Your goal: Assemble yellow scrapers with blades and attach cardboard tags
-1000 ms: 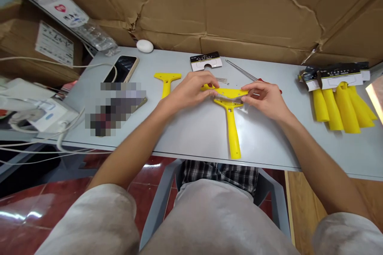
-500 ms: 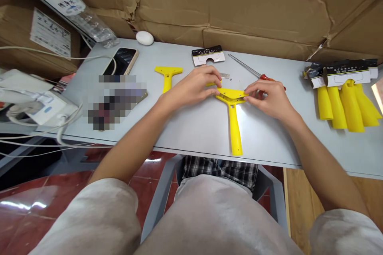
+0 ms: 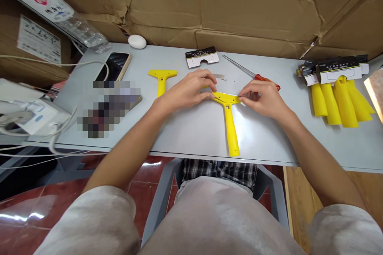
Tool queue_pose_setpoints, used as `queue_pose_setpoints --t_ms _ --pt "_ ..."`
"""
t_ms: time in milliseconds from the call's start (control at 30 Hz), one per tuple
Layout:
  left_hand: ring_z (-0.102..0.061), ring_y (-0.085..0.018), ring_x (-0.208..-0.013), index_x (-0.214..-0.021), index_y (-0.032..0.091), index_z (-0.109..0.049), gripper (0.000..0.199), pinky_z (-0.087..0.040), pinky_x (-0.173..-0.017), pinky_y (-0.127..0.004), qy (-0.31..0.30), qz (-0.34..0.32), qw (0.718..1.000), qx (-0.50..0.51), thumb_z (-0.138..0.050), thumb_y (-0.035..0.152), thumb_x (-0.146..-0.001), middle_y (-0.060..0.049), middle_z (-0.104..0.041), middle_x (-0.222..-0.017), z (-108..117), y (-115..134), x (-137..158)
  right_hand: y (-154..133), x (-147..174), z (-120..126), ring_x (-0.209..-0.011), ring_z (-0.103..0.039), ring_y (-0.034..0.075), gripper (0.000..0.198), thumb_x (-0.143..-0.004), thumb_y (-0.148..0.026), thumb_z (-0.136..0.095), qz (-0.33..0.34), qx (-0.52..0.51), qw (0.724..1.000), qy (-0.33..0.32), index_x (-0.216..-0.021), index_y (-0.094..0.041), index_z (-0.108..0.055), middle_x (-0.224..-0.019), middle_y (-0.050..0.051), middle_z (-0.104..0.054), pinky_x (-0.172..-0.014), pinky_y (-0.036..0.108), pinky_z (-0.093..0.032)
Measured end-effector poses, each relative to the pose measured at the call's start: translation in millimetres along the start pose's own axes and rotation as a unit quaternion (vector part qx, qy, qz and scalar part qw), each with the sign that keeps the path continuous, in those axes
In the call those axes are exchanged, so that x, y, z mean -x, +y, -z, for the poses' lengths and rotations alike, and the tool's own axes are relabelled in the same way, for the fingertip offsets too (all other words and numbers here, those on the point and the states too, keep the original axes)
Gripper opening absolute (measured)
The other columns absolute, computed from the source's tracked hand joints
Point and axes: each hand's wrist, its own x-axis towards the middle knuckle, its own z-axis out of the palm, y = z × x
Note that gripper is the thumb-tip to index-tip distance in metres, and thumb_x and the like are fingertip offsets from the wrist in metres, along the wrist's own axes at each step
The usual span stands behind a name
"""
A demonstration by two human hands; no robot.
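Yellow scraper [image 3: 231, 129] on the table [image 3: 191, 135], handle toward the person. Left hand [image 3: 195, 89] pinches one end of its head, right hand [image 3: 260, 97] the other — probably to keep the head's layers aligned. Screwdriver [image 3: 262, 78] lies just beyond the right hand — presumably for easy reach.

Scraper [image 3: 229, 119] is smooth plastic, slight sheen. Counter [image 3: 191, 135] smooth, glossy. Screwdriver shaft [image 3: 239, 66] bare metal; cardboard [image 3: 257, 4] matt, creased.

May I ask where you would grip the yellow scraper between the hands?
Probably the middle of its handle, from the person's side: the yellow scraper points it that way, long and uncovered, while the left hand and right hand occupy both ends of its head.
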Motion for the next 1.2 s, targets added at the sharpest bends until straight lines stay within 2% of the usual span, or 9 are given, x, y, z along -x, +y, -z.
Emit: queue_pose_setpoints --t_ms 100,233,333,600,1067,1200 --pt "-0.068 -0.030 -0.124 -0.107 0.022 -0.082 0.018 -0.051 -0.115 -0.051 -0.013 0.002 1.000 -0.002 -0.077 0.037 -0.098 -0.009 -0.074 -0.130 1 0 1 2 1 -2 -0.077 -0.065 0.017 0.012 -0.091 -0.032 -0.080 0.014 -0.014 1.000 -0.013 -0.097 -0.022 -0.083 -0.098 0.005 -0.079 -0.072 0.033 -0.054" --pt "-0.068 -0.031 -0.126 -0.110 0.022 -0.083 0.024 -0.051 -0.116 -0.051 -0.024 -0.001 1.000 -0.001 -0.080 0.040 -0.095 -0.009 -0.074 -0.131 2 1 1 4 2 -6 -0.098 -0.071 0.023 0.021 -0.090 -0.036 -0.083 0.037 -0.015 0.999 -0.027 -0.108 -0.024 -0.085 -0.115 0.008 -0.078 -0.091 0.040 -0.058" --pt "-0.068 -0.032 -0.128 -0.115 0.022 -0.083 0.027 -0.050 -0.117 -0.052 -0.024 -0.008 1.000 -0.002 -0.081 0.040 -0.095 -0.010 -0.074 -0.133 3 2 1 4 4 -9 -0.112 -0.070 0.027 0.025 -0.091 -0.035 -0.082 0.057 0.019 0.998 -0.036 -0.114 -0.025 -0.086 -0.124 0.010 -0.077 -0.103 0.046 -0.055" --pt "-0.066 -0.033 -0.131 -0.121 0.022 -0.081 0.030 -0.049 -0.117 -0.054 -0.034 0.003 0.999 -0.017 -0.077 0.041 -0.098 -0.011 -0.073 -0.134 3 6 1 -1 7 -13 -0.113 -0.066 0.029 0.027 -0.096 -0.033 -0.075 0.067 0.071 0.993 -0.072 -0.119 -0.028 -0.087 -0.142 0.011 -0.070 -0.105 0.052 -0.054" --pt "-0.067 -0.031 -0.127 -0.110 0.025 -0.086 0.023 -0.050 -0.117 -0.051 -0.035 -0.006 0.999 -0.018 -0.076 0.042 -0.098 -0.009 -0.073 -0.130 2 8 2 -5 8 -10 -0.113 -0.066 0.028 0.028 -0.099 -0.035 -0.071 0.074 0.060 0.992 -0.084 -0.121 -0.028 -0.086 -0.145 0.012 -0.067 -0.106 0.051 -0.057" --pt "-0.067 -0.032 -0.128 -0.119 0.024 -0.084 0.028 -0.050 -0.116 -0.051 -0.039 -0.006 0.999 -0.030 -0.075 0.041 -0.098 -0.010 -0.074 -0.132 3 7 0 -1 7 -8 -0.115 -0.067 0.029 0.031 -0.098 -0.039 -0.072 0.069 0.051 0.995 -0.059 -0.123 -0.027 -0.085 -0.144 0.012 -0.067 -0.106 0.051 -0.057"
